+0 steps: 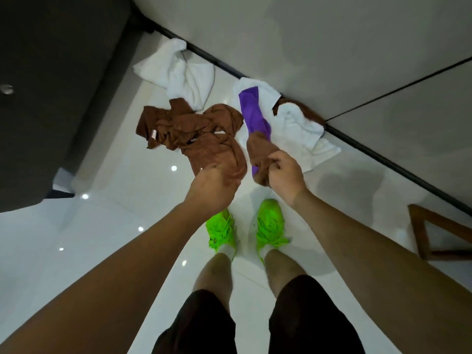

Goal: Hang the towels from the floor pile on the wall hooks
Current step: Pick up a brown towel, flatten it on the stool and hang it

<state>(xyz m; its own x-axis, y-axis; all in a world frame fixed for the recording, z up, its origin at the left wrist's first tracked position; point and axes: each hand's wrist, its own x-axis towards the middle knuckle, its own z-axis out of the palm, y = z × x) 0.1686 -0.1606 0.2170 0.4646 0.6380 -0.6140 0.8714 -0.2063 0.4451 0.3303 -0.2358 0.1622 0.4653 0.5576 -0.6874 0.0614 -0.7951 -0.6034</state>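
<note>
**Brown towel gripped by 2 hands over floor pile**

A person's left hand point(213, 186) and right hand point(284, 175) each curl their fingers in a closed grip on a brown towel point(204, 139), which trails from the left grip down onto the glossy white floor point(115, 226). Just beyond the right grip lies a purple towel point(252, 111), with white towels point(178, 72) farther off along the wall. Green shoes point(268, 223) stand below both grips.

towels point(194, 131) on floor point(107, 226), against wall point(332, 47)
</note>
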